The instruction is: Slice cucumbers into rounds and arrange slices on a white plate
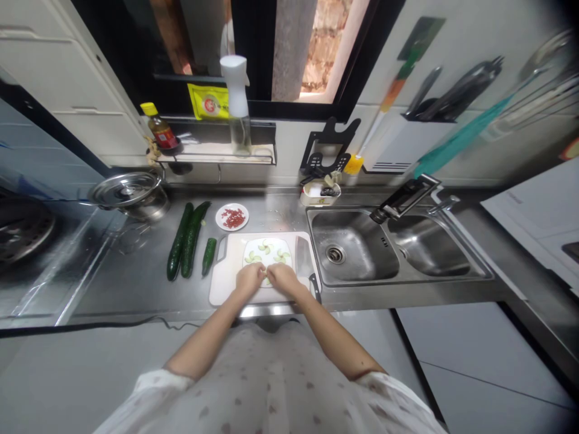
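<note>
My left hand (251, 278) and my right hand (281, 278) meet over the near side of a white plate (284, 242), fingers closed in a pinch. Between the fingertips is a small pale-green piece that looks like a cucumber slice, mostly hidden. Thin cucumber slices (266, 247) lie fanned in small groups on the plate. Under the plate is a white cutting board (221, 282). On the board's right side, beside my right hand, lies a knife (304, 256) with a black handle. A cut cucumber piece (208, 257) rests left of the board.
Two whole cucumbers (192, 240) lie farther left. Behind the board stands a small dish (232, 216) of red bits. A lidded steel pot (136, 193) is at the left, a double sink (353, 247) at the right. A shelf (217, 154) holds bottles.
</note>
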The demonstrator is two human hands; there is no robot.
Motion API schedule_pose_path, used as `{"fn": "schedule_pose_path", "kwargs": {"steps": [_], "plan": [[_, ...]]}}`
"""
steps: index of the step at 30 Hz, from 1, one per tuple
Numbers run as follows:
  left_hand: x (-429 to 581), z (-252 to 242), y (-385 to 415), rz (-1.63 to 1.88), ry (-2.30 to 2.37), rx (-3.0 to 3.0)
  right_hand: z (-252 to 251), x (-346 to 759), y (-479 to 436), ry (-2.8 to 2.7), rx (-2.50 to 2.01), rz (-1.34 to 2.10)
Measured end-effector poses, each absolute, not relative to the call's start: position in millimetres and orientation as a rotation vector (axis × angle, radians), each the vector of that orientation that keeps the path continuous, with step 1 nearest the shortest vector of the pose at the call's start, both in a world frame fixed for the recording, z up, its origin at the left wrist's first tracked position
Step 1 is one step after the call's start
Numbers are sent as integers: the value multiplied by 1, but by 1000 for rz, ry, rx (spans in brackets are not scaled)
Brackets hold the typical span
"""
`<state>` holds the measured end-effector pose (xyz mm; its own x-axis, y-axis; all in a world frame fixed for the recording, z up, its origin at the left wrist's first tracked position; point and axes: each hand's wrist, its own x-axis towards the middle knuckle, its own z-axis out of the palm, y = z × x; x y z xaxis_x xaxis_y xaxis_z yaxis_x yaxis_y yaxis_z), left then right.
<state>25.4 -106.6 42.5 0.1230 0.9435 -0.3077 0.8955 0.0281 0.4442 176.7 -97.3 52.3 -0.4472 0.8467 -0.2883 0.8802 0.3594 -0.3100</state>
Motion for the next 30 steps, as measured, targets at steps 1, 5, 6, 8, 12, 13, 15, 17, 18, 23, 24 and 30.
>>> {"fn": "schedule_pose_path", "kwargs": {"steps": [1, 5, 6, 8, 12, 13, 15, 17, 18, 23, 24, 30], "plan": [[26, 42, -106, 117, 1774, 1869, 52, 177, -97, 2527, 1602, -659], [27, 40, -106, 125, 1786, 1878, 52, 176, -97, 2534, 1599, -677], [27, 39, -106, 126, 1787, 1880, 52, 176, -96, 2530, 1602, -683], [28, 38, -106, 126, 1789, 1886, 52, 176, -96, 2514, 1613, -692], [28, 38, -105, 125, 1792, 1890, 51, 176, -96, 2479, 1656, -688], [28, 39, -105, 125, 1791, 1890, 50, 176, -96, 2471, 1666, -682], [28, 40, -105, 127, 1790, 1889, 51, 177, -96, 2461, 1677, -670], [28, 40, -106, 128, 1788, 1886, 53, 178, -96, 2453, 1682, -667], [28, 41, -106, 128, 1788, 1883, 54, 178, -95, 2443, 1687, -669], [28, 40, -106, 145, 1791, 1881, 60, 178, -94, 2390, 1716, -680], [29, 40, -106, 144, 1793, 1878, 61, 177, -94, 2390, 1714, -677], [30, 39, -105, 109, 1795, 1869, 57, 174, -94, 2418, 1691, -660]]}}
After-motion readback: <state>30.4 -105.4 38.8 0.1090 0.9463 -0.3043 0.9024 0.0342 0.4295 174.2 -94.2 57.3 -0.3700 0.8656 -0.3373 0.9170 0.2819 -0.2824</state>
